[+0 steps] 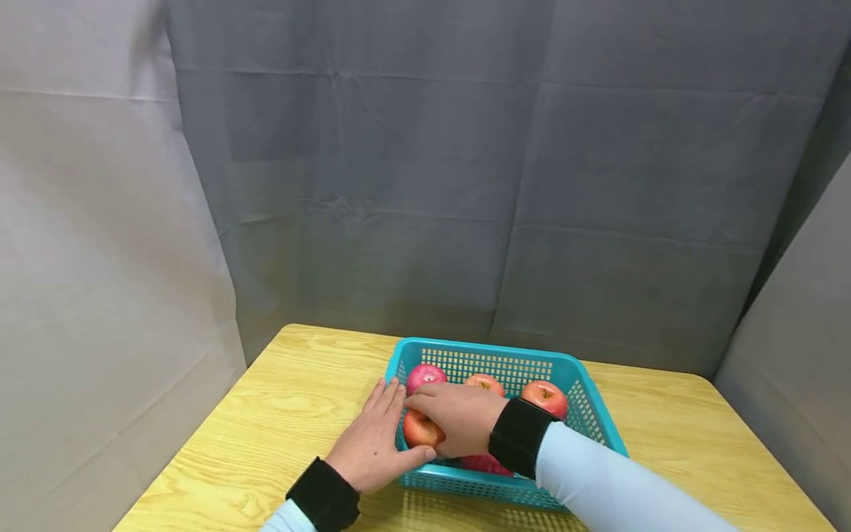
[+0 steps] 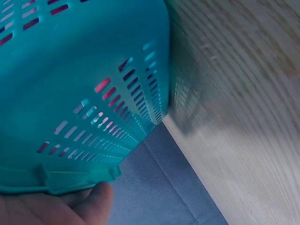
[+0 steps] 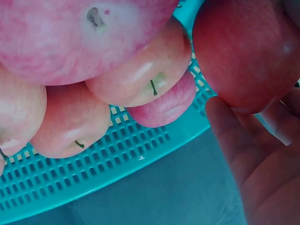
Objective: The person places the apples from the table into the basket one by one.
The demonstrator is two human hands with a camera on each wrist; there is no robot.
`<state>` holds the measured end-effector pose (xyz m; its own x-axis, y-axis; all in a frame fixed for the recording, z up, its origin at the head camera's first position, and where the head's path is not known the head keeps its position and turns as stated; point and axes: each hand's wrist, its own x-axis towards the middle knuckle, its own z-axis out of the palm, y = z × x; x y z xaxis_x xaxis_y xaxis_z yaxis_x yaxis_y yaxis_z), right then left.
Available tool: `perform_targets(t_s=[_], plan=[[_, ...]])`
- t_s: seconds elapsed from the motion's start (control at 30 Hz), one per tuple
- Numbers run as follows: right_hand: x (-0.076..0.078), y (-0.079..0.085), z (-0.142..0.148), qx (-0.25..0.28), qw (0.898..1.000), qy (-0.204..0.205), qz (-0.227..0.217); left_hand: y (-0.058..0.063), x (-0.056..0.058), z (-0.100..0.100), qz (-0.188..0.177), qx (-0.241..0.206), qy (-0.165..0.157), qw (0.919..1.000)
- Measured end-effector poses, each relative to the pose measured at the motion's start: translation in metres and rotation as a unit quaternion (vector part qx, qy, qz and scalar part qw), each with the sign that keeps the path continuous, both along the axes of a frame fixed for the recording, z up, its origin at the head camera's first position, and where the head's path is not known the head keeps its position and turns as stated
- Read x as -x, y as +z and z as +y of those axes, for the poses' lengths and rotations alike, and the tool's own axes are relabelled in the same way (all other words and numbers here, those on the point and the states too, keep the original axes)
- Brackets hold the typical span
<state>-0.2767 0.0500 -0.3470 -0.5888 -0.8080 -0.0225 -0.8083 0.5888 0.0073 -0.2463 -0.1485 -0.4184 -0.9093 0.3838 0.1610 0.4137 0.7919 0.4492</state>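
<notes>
A turquoise plastic basket (image 1: 492, 347) with lattice walls stands on the table and holds several red and pink apples. At its front left corner, my right hand (image 1: 465, 417) grips a red apple (image 1: 422, 428), fingers over its far side and thumb at its near side. The right wrist view shows this apple (image 3: 248, 51) large beside the fingers. My left hand (image 1: 375, 447) rests on the left rim, fingers straight and thumb across the front corner. From the left wrist, the basket wall (image 2: 70, 84) fills much of the view, with a fingertip (image 2: 99, 199) right at the rim.
Inside the basket, a pink apple (image 1: 425, 375) lies at the back left and another apple (image 1: 545, 397) at the right. A darker pink apple (image 1: 487, 464) shows below my right wrist. The wooden table (image 1: 286, 391) extends around the basket, with a grey cloth (image 1: 412, 185) behind.
</notes>
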Motion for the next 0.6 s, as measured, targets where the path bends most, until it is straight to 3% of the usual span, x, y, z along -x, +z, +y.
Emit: perform_targets(t_s=[0.27, 0.6], plan=[[0.004, -0.005, -0.004, 0.002, 1.0, -0.007, -0.007, 0.001, 0.001, 0.0, 0.003, 0.005, 0.001, 1.0], [0.005, -0.021, -0.026, -0.039, 0.999, 0.005, -0.009, 0.0, -0.001, -0.005, -0.007, -0.006, 0.009, 0.9999]])
